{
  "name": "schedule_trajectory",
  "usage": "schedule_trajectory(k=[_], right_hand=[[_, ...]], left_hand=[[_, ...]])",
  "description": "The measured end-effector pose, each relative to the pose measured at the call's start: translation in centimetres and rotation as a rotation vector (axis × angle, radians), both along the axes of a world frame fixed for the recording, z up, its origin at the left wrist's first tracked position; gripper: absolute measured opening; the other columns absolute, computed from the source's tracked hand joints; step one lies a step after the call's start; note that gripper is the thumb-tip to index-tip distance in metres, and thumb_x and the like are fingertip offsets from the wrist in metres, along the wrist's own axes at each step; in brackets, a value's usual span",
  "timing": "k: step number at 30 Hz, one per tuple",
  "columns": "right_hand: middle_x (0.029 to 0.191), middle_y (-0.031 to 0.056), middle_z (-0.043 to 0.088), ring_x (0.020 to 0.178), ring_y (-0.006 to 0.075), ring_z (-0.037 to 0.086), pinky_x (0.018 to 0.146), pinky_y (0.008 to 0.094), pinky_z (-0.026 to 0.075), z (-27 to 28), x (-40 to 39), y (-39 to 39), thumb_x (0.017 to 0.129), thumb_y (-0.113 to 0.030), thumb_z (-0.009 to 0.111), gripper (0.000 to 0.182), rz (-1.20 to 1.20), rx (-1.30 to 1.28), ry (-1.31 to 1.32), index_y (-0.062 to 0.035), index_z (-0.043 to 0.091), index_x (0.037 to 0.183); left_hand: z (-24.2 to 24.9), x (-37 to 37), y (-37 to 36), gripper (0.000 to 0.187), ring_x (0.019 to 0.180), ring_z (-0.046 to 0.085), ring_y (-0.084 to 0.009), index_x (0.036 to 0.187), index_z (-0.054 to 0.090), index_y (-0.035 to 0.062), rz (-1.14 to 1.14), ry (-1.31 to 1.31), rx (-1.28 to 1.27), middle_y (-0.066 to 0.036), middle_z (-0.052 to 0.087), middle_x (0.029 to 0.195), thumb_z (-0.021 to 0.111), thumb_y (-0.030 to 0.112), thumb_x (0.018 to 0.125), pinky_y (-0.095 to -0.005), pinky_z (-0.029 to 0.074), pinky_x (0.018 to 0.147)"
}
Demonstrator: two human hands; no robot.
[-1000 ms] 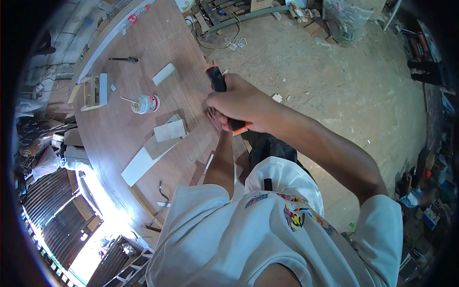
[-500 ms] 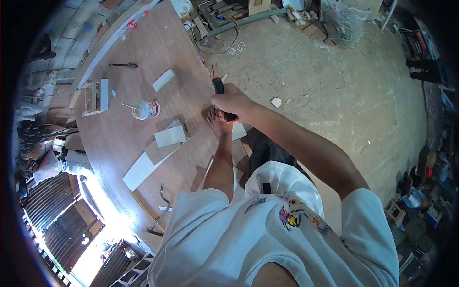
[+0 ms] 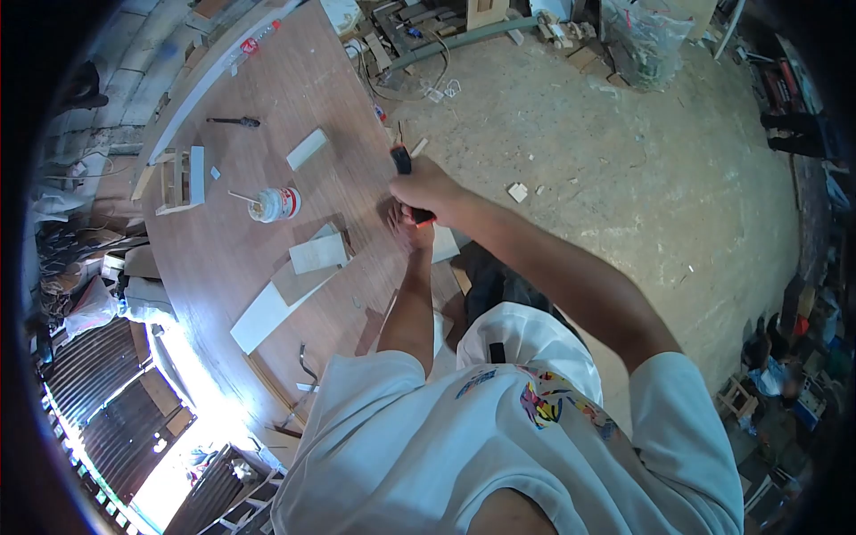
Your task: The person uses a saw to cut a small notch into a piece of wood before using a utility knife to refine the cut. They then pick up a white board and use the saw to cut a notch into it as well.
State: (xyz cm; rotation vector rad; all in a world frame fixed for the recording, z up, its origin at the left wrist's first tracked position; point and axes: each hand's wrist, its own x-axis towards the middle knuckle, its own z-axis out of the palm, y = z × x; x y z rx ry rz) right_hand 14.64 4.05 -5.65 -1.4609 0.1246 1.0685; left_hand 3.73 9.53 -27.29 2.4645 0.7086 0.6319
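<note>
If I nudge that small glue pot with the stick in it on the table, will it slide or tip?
The glue pot seems to lie on its side on the wooden table, so a nudge would probably roll it rather than slide it. Its small size suggests it is light. The stick poking from its mouth may catch and swing it round.

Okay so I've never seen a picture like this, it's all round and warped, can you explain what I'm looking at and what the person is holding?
The camera sits on a person's head and looks down through a wide lens, hence the curved edges. You see their white shirt and both arms stretched over a wooden tabletop. The right hand grips a black and orange tool handle. The left hand lies beneath it, pressed to the table edge. On the table lie pale board pieces, a glue pot and a small wooden frame.
</note>
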Motion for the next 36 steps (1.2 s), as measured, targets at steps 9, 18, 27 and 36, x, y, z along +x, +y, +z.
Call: schedule_trajectory(k=[9, 18, 27, 36], right_hand=[[0.053, 0.0081, 0.046, 0.041, 0.0158, 0.046, 0.036, 0.0312, 0.037, -4.2, -0.8, -1.1, 0.076, 0.002, 0.046, 0.013, 0.049, -0.117, -0.09, -0.001, 0.047, 0.064], [0.053, 0.0075, 0.046, 0.041, 0.016, 0.049, 0.037, 0.032, 0.04, 0.6, -0.7, 0.2, 0.075, 0.002, 0.045, 0.011, 0.007, -0.01, 0.1, -0.0014, 0.046, 0.065], [0.053, 0.0038, 0.042, 0.04, 0.0146, 0.045, 0.035, 0.0317, 0.036, -7.4, -1.0, -0.3, 0.078, 0.002, 0.044, 0.012, -0.078, -0.002, 0.082, -0.0073, 0.044, 0.071], [0.054, 0.004, 0.043, 0.039, 0.0142, 0.044, 0.036, 0.0319, 0.036, 1.7, -0.6, -1.8, 0.077, 0.002, 0.046, 0.009, -0.075, 0.055, 0.171, -0.005, 0.044, 0.074]], left_hand=[[0.6, 0.1, 0.4, 0.026, 0.098, 0.049, -0.0298, 0.09, 0.053, 0.0077, -0.043, 0.162, 0.095, -0.01, 0.054, 0.094, 0.061, 0.024, 0.072, -0.0416, 0.038, 0.086], [-0.8, -0.9, -0.7, 0.033, 0.1, 0.05, -0.0307, 0.099, 0.055, 0.009, 0.059, -0.08, 0.015, -0.01, 0.055, 0.106, 0.061, 0.028, 0.073, -0.0425, 0.038, 0.086], [0.6, 0.4, 0.2, 0.026, 0.099, 0.049, -0.0299, 0.091, 0.054, 0.0096, 0.0, 0.264, 0.017, -0.01, 0.053, 0.096, 0.058, 0.027, 0.073, -0.0424, 0.037, 0.085], [0.6, 0.1, 0.3, 0.03, 0.1, 0.049, -0.0316, 0.096, 0.055, 0.0073, -0.029, 0.113, 0.101, -0.013, 0.054, 0.103, 0.06, 0.024, 0.072, -0.0424, 0.038, 0.086]])
